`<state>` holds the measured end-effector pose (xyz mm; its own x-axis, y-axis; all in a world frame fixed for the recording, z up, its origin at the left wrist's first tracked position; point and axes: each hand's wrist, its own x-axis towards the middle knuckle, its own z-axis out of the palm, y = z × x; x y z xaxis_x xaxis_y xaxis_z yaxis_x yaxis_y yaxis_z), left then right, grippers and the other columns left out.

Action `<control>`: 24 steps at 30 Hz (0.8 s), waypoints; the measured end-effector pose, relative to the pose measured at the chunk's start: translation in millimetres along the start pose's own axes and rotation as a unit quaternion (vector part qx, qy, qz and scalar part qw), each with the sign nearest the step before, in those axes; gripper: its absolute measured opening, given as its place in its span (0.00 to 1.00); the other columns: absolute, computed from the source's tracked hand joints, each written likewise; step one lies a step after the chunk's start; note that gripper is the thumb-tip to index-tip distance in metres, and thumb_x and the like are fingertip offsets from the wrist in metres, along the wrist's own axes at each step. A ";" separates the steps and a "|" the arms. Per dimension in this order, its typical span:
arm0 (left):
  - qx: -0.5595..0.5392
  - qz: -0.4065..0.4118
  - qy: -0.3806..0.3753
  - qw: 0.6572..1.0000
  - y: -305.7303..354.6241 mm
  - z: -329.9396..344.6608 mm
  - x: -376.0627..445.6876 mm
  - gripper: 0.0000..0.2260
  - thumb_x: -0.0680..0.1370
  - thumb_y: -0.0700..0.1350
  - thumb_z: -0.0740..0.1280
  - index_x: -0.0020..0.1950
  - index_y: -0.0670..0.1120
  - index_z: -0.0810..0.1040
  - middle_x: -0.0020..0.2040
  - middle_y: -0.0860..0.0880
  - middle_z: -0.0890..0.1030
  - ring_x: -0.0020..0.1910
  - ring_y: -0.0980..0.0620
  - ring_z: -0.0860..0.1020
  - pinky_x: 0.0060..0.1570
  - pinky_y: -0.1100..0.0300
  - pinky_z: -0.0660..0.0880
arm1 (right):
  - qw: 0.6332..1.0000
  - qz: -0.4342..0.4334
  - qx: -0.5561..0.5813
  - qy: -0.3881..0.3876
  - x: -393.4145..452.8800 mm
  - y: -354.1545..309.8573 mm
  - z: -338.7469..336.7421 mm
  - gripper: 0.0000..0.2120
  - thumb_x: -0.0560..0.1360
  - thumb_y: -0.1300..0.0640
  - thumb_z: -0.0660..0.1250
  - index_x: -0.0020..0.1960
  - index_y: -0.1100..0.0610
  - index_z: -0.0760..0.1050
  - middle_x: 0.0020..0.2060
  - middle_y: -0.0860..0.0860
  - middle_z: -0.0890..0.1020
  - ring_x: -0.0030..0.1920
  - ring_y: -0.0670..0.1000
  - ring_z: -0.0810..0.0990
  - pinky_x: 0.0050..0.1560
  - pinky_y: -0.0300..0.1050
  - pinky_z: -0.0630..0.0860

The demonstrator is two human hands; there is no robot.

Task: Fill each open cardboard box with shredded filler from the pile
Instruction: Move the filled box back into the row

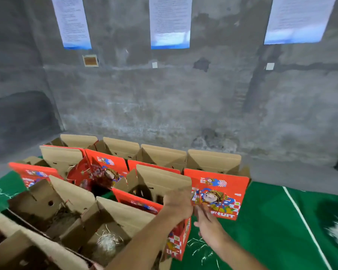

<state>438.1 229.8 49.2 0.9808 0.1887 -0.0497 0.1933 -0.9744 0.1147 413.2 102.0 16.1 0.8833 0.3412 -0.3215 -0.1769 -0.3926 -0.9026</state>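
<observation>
Nearest box: filler tuft held. Box beyond it: seemingly unfilled; left hand grips its flap, right hand spread beside.

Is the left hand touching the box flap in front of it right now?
Touching. In the head view the left hand is closed over the top edge of a box flap, with no gap showing. The right hand is open beside it.

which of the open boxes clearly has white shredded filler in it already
The near box just left of the left forearm: a pale tuft of filler lies on its bottom. The other boxes show no such white clump.
</observation>
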 end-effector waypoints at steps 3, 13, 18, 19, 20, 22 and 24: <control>-0.022 0.037 -0.008 0.999 57.7 7.5 -24.5 0.08 0.76 0.46 0.64 0.51 0.45 0.80 0.53 0.44 0.83 0.55 0.41 0.81 0.48 0.52 0.77 | 0.997 0.006 0.054 0.053 -34.0 17.0 -37.3 0.12 0.84 0.41 0.49 0.60 0.37 0.69 0.45 0.37 0.84 0.48 0.40 0.83 0.56 0.46 0.79; -0.144 0.104 -0.074 0.981 227.6 29.0 -157.4 0.10 0.80 0.48 0.60 0.51 0.47 0.80 0.51 0.46 0.83 0.52 0.43 0.82 0.48 0.54 0.76 | 0.977 0.038 0.117 0.173 -181.6 99.8 -144.1 0.21 0.84 0.40 0.51 0.67 0.49 0.73 0.50 0.53 0.85 0.44 0.44 0.86 0.38 0.36 0.79; -0.149 0.122 -0.108 0.975 307.8 50.7 -245.1 0.07 0.79 0.47 0.65 0.53 0.47 0.79 0.50 0.47 0.84 0.49 0.46 0.82 0.44 0.57 0.77 | 0.960 0.076 0.166 0.213 -273.4 159.0 -187.4 0.19 0.83 0.43 0.56 0.66 0.53 0.75 0.50 0.57 0.84 0.38 0.48 0.84 0.35 0.41 0.78; -0.153 0.131 -0.112 0.973 321.7 55.1 -260.6 0.06 0.78 0.46 0.66 0.52 0.46 0.80 0.49 0.47 0.84 0.47 0.46 0.83 0.44 0.57 0.79 | 0.955 0.075 0.175 0.226 -289.9 168.8 -194.8 0.18 0.83 0.45 0.57 0.64 0.55 0.76 0.48 0.57 0.83 0.35 0.47 0.83 0.32 0.39 0.76; -0.160 0.141 -0.114 0.970 334.5 59.1 -275.1 0.06 0.78 0.45 0.67 0.51 0.45 0.80 0.48 0.47 0.84 0.47 0.46 0.83 0.45 0.55 0.80 | 0.950 0.080 0.183 0.241 -306.1 177.4 -201.5 0.17 0.83 0.48 0.58 0.62 0.57 0.77 0.46 0.57 0.83 0.35 0.47 0.82 0.31 0.38 0.75; -0.177 0.154 -0.106 0.966 355.8 65.5 -304.3 0.07 0.78 0.45 0.65 0.50 0.45 0.81 0.48 0.46 0.84 0.48 0.45 0.83 0.48 0.53 0.80 | 0.941 0.088 0.189 0.266 -334.2 194.4 -214.0 0.15 0.82 0.50 0.58 0.58 0.57 0.78 0.47 0.58 0.83 0.40 0.51 0.82 0.37 0.42 0.76; -0.201 0.157 -0.090 0.963 374.3 71.7 -331.3 0.08 0.78 0.46 0.63 0.52 0.45 0.81 0.49 0.45 0.84 0.51 0.43 0.82 0.48 0.52 0.79 | 0.929 0.080 0.225 0.281 -358.0 213.2 -223.9 0.15 0.80 0.49 0.61 0.58 0.57 0.78 0.44 0.56 0.85 0.39 0.51 0.83 0.39 0.45 0.77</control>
<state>183.6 -206.2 37.4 0.9791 -0.1665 -0.1168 -0.0816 -0.8476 0.5243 156.5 -295.1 2.8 0.8948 -0.2413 -0.3757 -0.3773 0.0413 -0.9252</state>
